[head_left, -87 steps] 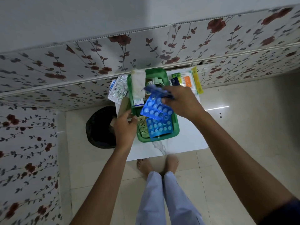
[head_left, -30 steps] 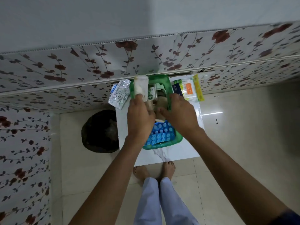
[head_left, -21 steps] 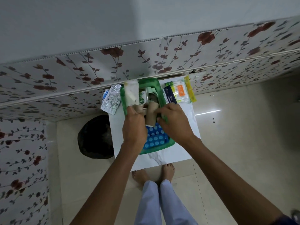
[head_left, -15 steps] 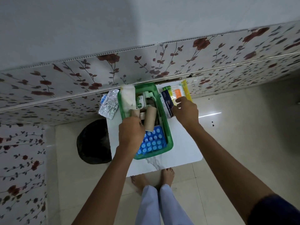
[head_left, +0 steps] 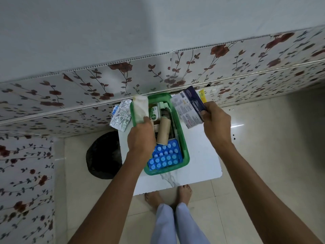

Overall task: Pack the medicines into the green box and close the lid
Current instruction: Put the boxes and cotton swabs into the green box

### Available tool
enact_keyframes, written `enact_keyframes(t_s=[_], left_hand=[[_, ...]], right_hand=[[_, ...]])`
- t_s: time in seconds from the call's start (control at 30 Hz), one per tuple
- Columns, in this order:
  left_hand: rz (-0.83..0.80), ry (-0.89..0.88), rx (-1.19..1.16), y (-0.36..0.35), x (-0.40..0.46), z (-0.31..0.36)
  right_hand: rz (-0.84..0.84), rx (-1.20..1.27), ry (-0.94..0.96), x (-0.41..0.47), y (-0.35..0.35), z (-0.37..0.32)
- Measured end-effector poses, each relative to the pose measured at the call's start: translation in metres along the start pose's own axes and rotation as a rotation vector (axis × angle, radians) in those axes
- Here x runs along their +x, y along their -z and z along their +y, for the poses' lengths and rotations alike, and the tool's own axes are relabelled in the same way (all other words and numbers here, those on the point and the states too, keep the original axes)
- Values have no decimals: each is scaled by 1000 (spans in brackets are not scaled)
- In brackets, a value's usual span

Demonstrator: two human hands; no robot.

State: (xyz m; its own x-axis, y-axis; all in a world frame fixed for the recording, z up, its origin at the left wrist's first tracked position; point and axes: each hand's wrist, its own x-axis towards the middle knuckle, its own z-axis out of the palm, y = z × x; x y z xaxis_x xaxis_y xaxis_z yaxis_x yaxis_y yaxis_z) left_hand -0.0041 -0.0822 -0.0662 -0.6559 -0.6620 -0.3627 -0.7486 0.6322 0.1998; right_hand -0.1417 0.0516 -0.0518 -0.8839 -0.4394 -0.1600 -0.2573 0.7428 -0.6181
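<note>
While our right hand (head_left: 215, 124) holds a flat dressing packet (head_left: 190, 107) lifted off the table, just to the right of the green box (head_left: 183, 147), our fingers are closed on its lower right edge; the packet has a dark blue strip and a white printed face and stands tilted.

Item: green box, open, on the white table (head_left: 200, 155), its long side running away from us toward the floral wall panel (head_left: 175, 71).

Item: left hand (head_left: 140, 138), resting over the box's left rim, fingers curled around the near end of a white gauze piece (head_left: 139, 110) that lies along that rim.

Contents of the box, near to far: blue blister strips (head_left: 165, 158) filling the near end; a brown cardboard roll (head_left: 163, 131) lying lengthwise, its near end on the blisters; a green and white Dettol bottle (head_left: 154, 112) at the far left; further small packs behind it, too cramped for us to name.

Item: silver foil blister sheets (head_left: 121, 117), outside the box on the left, overhanging the table's far left corner.

Item: yellow-edged pack (head_left: 202, 94), at the table's far edge, mostly hidden behind the lifted packet.

Item: dark round object (head_left: 103, 155) on the tiled floor, left of the table.

Our bare feet (head_left: 168, 194) stand at the table's near edge.
</note>
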Motion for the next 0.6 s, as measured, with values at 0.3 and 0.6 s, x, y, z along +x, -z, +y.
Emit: enact_keyframes(t_s=[0.3,0.6], left_hand=[[78,80,-374,21,12,-28],[132,81,-478,22,-5,-43]], right_hand=[[-470,-251,437,-23,-4,-30],[-324,-626,591,-53,-56,-29]])
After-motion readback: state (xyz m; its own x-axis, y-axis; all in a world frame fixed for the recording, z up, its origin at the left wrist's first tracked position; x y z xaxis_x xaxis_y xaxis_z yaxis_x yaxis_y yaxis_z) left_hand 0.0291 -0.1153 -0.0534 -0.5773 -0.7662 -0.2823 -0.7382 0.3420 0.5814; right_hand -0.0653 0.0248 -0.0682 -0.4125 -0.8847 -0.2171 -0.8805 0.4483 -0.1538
